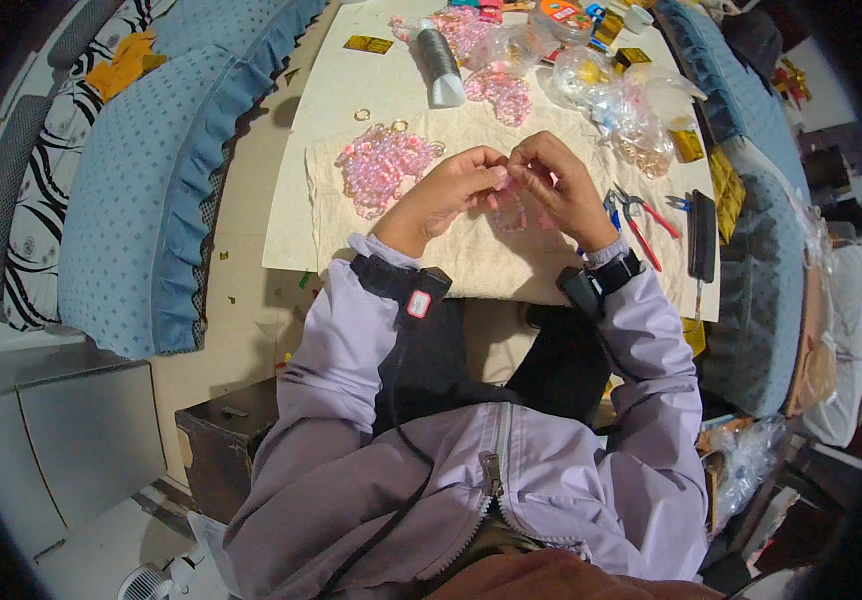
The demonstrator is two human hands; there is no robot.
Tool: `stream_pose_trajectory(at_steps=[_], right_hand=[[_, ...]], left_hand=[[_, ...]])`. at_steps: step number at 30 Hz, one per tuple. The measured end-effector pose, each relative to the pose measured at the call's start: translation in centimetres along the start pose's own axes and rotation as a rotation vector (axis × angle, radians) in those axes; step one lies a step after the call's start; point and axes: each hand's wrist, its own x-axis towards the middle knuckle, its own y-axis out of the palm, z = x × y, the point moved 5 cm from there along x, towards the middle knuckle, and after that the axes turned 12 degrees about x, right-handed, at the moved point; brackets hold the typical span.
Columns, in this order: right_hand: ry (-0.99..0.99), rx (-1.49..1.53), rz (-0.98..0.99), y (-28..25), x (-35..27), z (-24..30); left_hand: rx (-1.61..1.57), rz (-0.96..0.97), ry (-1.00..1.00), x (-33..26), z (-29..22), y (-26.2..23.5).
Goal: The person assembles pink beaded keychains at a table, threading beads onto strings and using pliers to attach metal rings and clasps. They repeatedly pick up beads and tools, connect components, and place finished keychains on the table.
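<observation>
Pink beaded strand [521,213] is pinched by the left hand [458,190] and right hand [559,183], just dangling over the cloth [451,262] toward the near edge of the table [287,235], red-handled pliers [643,243] rightward.

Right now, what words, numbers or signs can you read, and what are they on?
None clearly.
Orange-labelled tub: printing, too small to read.
White, red-edged sticker by the left wrist's black strap: too small.
Flat gold packet: dark markings, too blurred.
</observation>
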Motion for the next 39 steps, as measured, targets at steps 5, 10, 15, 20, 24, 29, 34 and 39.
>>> stream_pose_trajectory(at_steps=[5, 10, 15, 20, 24, 29, 34, 39], right_hand=[[-0.058, -0.039, 0.053, 0.4, 0.1, 0.5], [-0.117, -0.039, 0.019, 0.9, 0.2, 0.6], [0.155, -0.089, -0.083, 0.0, -0.4, -1.3], [-0.025, -0.502, -0.064, -0.1, 0.0, -2.5], [0.031, -0.563, -0.054, 0.4, -0.1, -3.4], [0.137, -0.521, -0.050, 0.4, 0.2, -3.0], [0.252, -0.130, -0.107, -0.4, -0.3, -2.0], [0.146, -0.136, -0.105, -0.6, -0.4, 0.3]], left_hand=[[-0.325, -0.005, -0.117, -0.4, 0.5, -0.3], [-0.343, -0.090, -0.107, -0.2, 0.4, -0.5], [-0.313, -0.151, -0.033, -0.1, 0.3, -0.5], [-0.321, -0.176, -0.017, 0.2, 0.7, -0.8], [-0.306, -0.200, -0.023, 0.2, 1.0, -1.3], [-0.312, -0.211, -0.030, 0.2, 1.2, -1.5], [-0.298, -0.252, -0.047, 0.2, 1.3, -1.5], [-0.256, -0.244, -0.054, 0.3, 1.0, -0.5]])
